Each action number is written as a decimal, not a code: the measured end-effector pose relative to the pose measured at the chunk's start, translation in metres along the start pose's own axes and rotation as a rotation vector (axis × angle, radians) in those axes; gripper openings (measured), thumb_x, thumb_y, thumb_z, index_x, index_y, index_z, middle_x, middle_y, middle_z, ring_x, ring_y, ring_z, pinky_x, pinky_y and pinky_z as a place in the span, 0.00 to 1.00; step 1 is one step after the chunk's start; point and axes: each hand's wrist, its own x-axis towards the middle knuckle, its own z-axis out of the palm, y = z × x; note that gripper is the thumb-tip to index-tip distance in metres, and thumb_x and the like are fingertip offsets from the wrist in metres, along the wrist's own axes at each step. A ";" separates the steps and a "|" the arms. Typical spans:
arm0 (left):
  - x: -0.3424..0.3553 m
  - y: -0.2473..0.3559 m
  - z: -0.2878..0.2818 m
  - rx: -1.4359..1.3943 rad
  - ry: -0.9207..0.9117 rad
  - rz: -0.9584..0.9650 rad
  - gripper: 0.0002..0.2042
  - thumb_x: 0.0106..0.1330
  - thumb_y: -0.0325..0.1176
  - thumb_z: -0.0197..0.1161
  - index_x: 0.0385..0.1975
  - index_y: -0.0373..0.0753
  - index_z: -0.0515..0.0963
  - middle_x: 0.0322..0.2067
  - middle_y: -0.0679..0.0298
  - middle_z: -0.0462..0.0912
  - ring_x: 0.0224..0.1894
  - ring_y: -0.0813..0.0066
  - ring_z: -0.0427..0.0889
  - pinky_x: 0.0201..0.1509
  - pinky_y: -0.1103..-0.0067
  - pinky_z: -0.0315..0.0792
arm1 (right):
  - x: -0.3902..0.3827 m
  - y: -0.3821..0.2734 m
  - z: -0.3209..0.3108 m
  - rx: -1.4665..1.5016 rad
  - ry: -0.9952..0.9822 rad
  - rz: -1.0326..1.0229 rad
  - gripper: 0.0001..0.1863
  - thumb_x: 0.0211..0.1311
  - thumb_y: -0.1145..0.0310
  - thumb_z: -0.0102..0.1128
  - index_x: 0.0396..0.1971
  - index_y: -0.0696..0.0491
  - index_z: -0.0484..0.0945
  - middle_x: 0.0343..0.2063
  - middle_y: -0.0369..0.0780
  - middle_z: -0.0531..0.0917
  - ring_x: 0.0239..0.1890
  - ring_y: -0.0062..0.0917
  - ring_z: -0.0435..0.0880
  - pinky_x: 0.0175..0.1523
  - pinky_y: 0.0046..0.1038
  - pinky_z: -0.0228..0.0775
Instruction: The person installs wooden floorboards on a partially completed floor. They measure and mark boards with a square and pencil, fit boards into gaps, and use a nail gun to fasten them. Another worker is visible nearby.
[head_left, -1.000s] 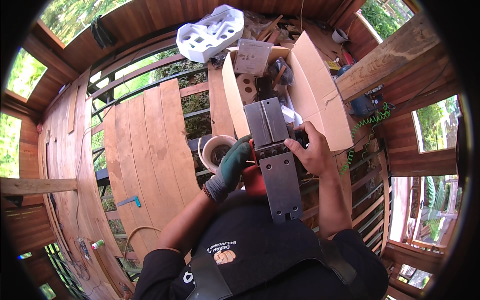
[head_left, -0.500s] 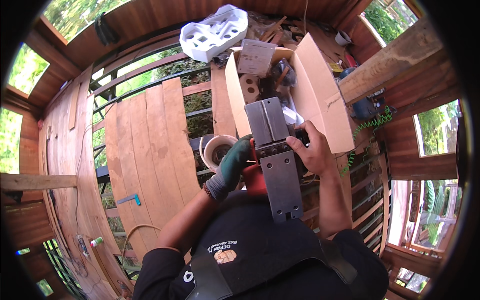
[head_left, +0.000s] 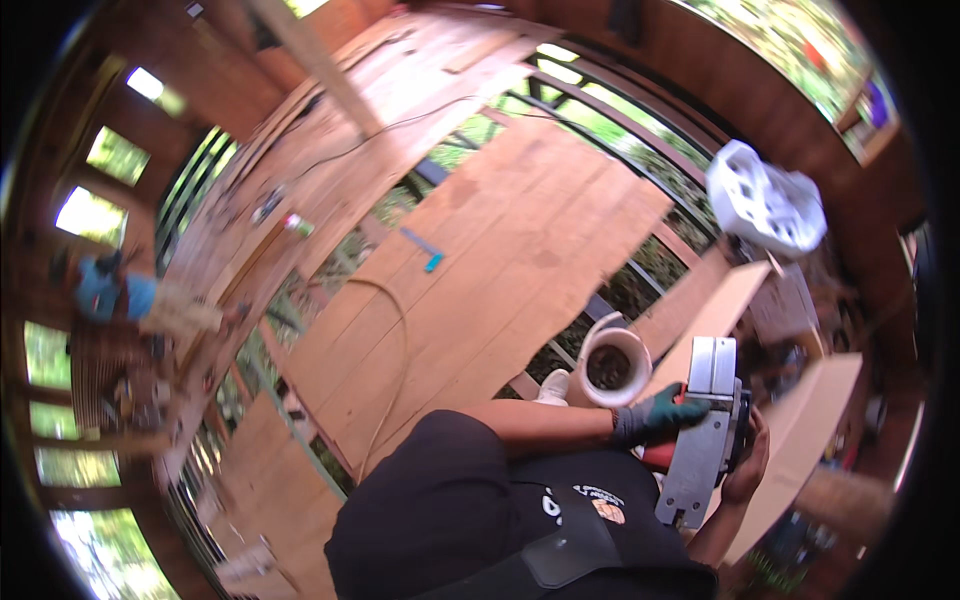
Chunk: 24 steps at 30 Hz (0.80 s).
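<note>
An electric hand planer [head_left: 692,470] is held in front of my chest with its flat metal sole facing up. My left hand [head_left: 660,412], in a green and grey glove, is closed around its left side, by a red part of the body. On the opposite side my bare right hand [head_left: 750,462] grips the planer, its fingers partly hidden behind the tool. Just beyond it stands an open cardboard box [head_left: 808,425] with blurred contents. A pale bucket [head_left: 577,383] with dark stuff inside is near my left hand.
Wooden planks [head_left: 480,240] lie over a frame with open gaps between the beams. On them are a try square [head_left: 425,250] with a teal handle and a thin hose [head_left: 402,335]. White moulded foam [head_left: 745,190] sits behind the box. Another person [head_left: 105,290] in blue is at far left.
My view has swung to the left, so the planer, box and bucket now appear farther right. Another person has come into view. Both hands still hold the planer.
</note>
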 end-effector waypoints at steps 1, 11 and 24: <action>-0.004 0.007 0.007 -0.040 -0.011 0.036 0.35 0.60 0.43 0.70 0.65 0.37 0.64 0.57 0.61 0.76 0.58 0.70 0.76 0.64 0.70 0.69 | 0.007 0.017 -0.005 -0.065 0.054 0.026 0.29 0.76 0.51 0.36 0.58 0.61 0.68 0.49 0.44 0.77 0.53 0.29 0.75 0.60 0.31 0.65; -0.018 -0.043 -0.080 0.113 0.144 0.394 0.28 0.69 0.43 0.61 0.65 0.38 0.66 0.59 0.66 0.74 0.59 0.76 0.72 0.64 0.74 0.65 | 0.021 0.145 -0.058 0.325 -0.140 0.594 0.25 0.69 0.56 0.47 0.58 0.58 0.70 0.48 0.43 0.79 0.51 0.32 0.78 0.56 0.34 0.72; -0.084 -0.084 -0.153 1.071 0.858 -0.682 0.31 0.66 0.59 0.54 0.60 0.43 0.72 0.55 0.58 0.78 0.55 0.63 0.78 0.63 0.67 0.68 | 0.061 0.263 -0.182 0.440 0.018 0.856 0.14 0.64 0.57 0.57 0.43 0.51 0.76 0.39 0.41 0.82 0.38 0.34 0.82 0.45 0.38 0.76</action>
